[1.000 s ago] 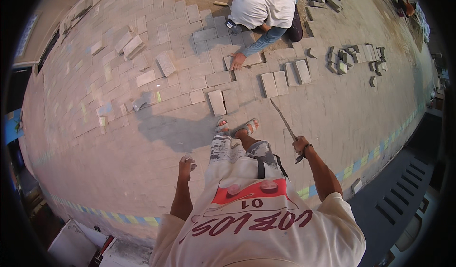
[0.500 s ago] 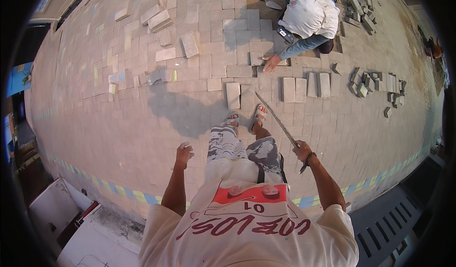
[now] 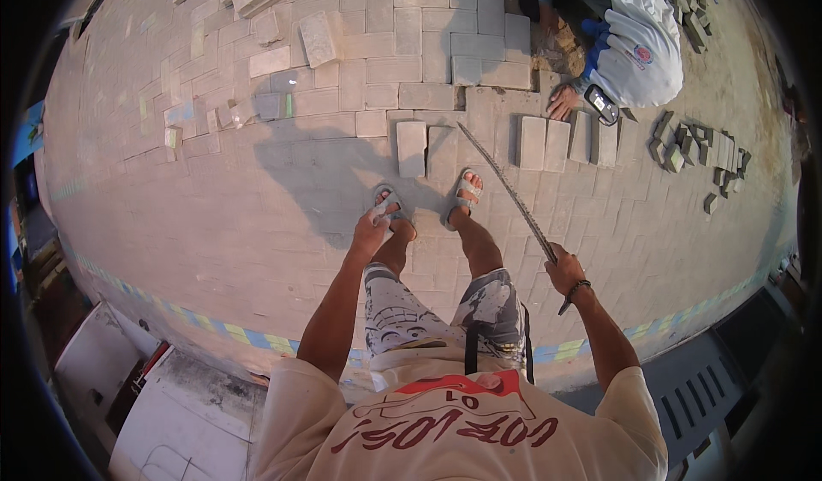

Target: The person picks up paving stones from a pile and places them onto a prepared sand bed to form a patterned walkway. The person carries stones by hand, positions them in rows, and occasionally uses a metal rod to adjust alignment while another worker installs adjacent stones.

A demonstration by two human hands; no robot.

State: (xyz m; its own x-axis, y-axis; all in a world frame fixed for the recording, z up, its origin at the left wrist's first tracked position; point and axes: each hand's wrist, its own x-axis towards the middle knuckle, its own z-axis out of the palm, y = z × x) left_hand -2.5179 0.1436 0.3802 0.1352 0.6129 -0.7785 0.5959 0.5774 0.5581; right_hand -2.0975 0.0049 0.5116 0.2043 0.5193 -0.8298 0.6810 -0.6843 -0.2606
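My right hand (image 3: 565, 271) is closed round the near end of a ribbed steel bar (image 3: 510, 191). The bar slants forward and left, its far tip beside a loose paving block (image 3: 411, 149) in front of my sandals. My left hand (image 3: 368, 234) hangs in front of my left sandal with its fingers curled. Something pale shows at its fingertips, too small to name. Ahead on the right, a crouching person (image 3: 640, 44) in a white top with blue sleeves rests a hand (image 3: 562, 101) by some blocks. A dark device (image 3: 601, 104) is beside that arm.
Two loose blocks (image 3: 543, 143) lie side by side right of the bar's tip, with more beyond them. Cut block pieces (image 3: 702, 151) are scattered at the right. Loose blocks (image 3: 318, 39) sit on the paving at the far left. Bare soil (image 3: 561, 51) shows under the crouching person.
My left hand has moved forward and right, to my left sandal. My right hand still grips the bar. The other person has shifted right, with one hand now over the soil.
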